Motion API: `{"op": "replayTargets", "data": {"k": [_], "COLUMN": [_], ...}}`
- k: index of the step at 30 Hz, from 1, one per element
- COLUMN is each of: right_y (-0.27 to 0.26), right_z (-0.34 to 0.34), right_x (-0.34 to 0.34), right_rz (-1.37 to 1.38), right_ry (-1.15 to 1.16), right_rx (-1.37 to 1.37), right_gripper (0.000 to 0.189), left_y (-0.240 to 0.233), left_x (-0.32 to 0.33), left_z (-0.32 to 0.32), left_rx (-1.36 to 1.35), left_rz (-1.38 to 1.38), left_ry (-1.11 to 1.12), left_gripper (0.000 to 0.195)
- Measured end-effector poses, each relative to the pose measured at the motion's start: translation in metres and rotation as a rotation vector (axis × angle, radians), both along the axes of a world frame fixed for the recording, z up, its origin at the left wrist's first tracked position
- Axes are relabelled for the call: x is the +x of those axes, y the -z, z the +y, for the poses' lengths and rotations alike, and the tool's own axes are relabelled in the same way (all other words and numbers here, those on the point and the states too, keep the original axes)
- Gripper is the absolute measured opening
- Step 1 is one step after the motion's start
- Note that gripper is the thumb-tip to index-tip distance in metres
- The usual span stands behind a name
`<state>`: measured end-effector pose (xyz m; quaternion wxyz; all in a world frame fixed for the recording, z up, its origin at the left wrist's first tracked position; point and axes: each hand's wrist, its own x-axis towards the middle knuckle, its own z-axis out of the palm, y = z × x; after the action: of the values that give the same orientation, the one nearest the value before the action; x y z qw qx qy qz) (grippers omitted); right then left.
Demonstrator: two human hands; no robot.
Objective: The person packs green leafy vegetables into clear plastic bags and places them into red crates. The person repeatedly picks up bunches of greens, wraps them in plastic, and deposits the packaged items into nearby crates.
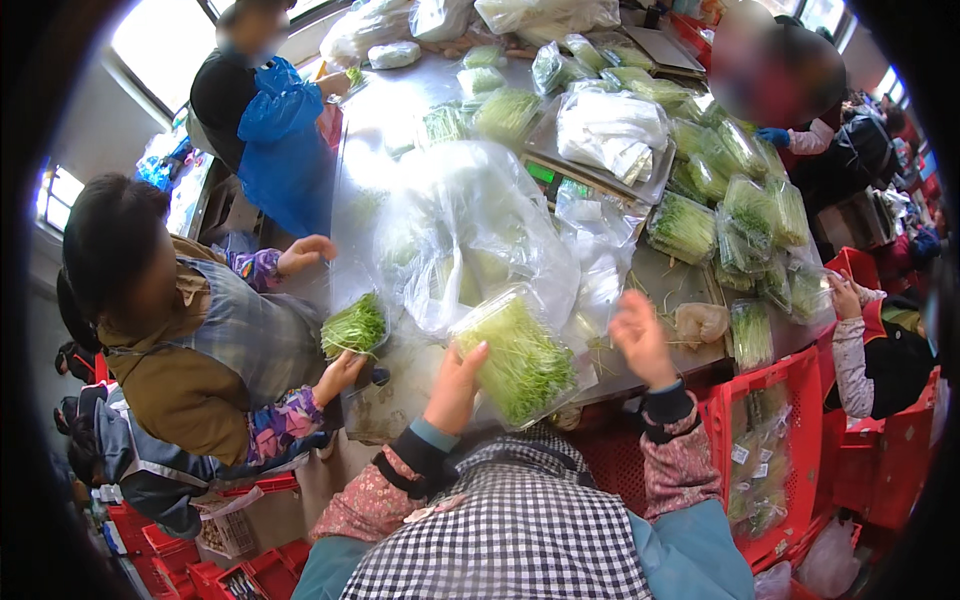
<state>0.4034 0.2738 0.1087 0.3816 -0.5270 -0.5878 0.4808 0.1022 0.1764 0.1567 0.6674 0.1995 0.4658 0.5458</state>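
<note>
My left hand holds a clear plastic pack of green sprouts by its left side, tilted, over the near edge of the metal table. My right hand is raised to the right of the pack, apart from it, fingers spread a little and nothing seen in them. Beyond the held pack lies a large clear plastic bag with pale green packs under or inside it. To its right are loose clear bags and a scale with a green display, with a stack of white plastic bags beside it.
Packed sprouts are heaped at the right. A red crate holding packs stands by the table's near right edge. At left, a co-worker's hand holds sprouts in a tray. Another person in a blue apron stands farther back.
</note>
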Motion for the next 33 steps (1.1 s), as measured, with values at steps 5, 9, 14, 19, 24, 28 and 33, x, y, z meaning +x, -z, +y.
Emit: {"op": "replayTargets", "data": {"k": [5,9,14,19,24,28,33], "right_y": [-0.019,-0.037,-0.042,-0.057,-0.071,-0.072,-0.073], "right_z": [-0.045,-0.050,-0.051,-0.069,-0.073,-0.071,-0.076], "right_x": [-0.055,-0.055,-0.073,-0.092,-0.088,-0.085,-0.084], "right_rz": [0.211,0.559,0.013,-0.215,-0.322,-0.200,-0.179], "right_ry": [-0.351,-0.335,-0.262,0.039,-0.041,-0.099,-0.226], "right_rx": [-0.187,-0.480,-0.116,0.378,0.293,0.102,-0.012], "right_gripper": [0.066,0.059,0.042,0.041,0.053,0.069,0.064], "left_y": [-0.009,-0.011,-0.004,0.003,0.015,0.020,0.013], "left_x": [0.003,0.007,0.017,0.018,0.012,0.011,0.007], "left_z": [0.009,0.005,0.001,0.000,-0.012,-0.020,-0.023], "left_rx": [0.036,0.106,0.059,-0.032,-0.015,0.078,0.083], "left_rz": [-0.095,-0.125,-0.661,-0.567,-0.403,-0.403,-0.450], "left_ry": [0.142,0.245,0.211,0.149,0.166,0.148,0.035], "left_gripper": [0.073,0.092,0.105,0.108,0.112,0.111,0.112]}}
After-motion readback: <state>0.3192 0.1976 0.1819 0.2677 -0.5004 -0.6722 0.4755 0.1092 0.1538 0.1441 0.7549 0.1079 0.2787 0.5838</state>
